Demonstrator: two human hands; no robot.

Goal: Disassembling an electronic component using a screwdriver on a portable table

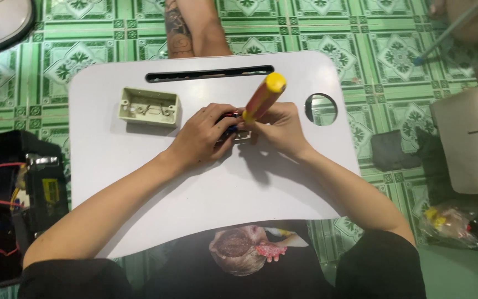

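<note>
Sleeves: short, black, ending above the elbows on both arms
Forearms: bare, no watch or bands
Left hand (203, 135): bare, no glove or ring
Right hand (278, 128): bare, no glove
Shirt: black, printed picture on the front

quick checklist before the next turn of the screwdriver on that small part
1. Screwdriver gripped by right hand: ok.
2. Small part steadied by left hand: ok.
3. Tip seated in a screw: cannot tell, hidden by the fingers.
4. Part resting flat on the white lap desk: cannot tell.
5. Open beige box apart from the hands: ok.
6. Fingers out of the tip's path: cannot tell.
</note>
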